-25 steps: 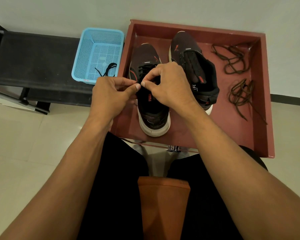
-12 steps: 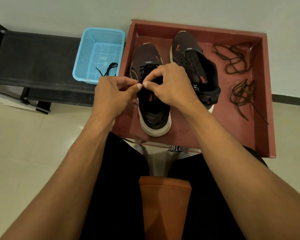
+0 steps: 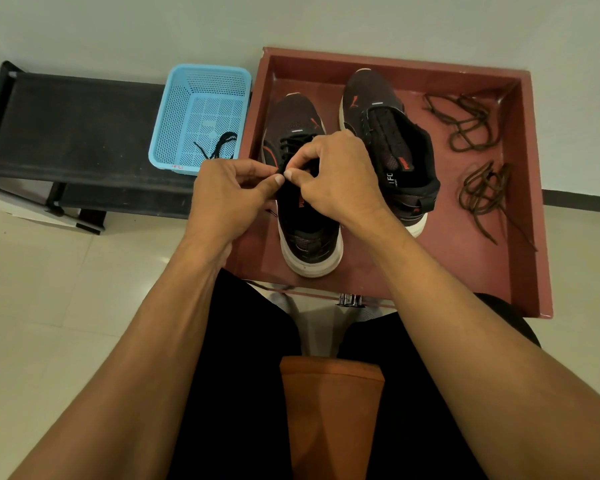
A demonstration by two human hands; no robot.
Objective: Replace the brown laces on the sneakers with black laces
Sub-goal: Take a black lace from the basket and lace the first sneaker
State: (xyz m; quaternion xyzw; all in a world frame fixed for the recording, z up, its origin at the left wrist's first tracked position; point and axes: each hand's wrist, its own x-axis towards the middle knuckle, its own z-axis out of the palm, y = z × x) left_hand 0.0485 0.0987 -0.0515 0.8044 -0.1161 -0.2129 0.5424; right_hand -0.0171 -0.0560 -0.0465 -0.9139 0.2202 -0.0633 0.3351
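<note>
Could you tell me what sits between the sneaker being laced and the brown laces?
The other sneaker, standing in the red tray; the head view shows it.

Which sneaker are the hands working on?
The sneaker nearer the blue basket: left hand and right hand pinch its black lace. The other sneaker sits untouched.

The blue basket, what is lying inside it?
One black lace lies loosely looped on the floor of the blue basket, in the corner nearest the left hand. That hand covers the corner's edge, so whether more lace lies there cannot be told.
</note>
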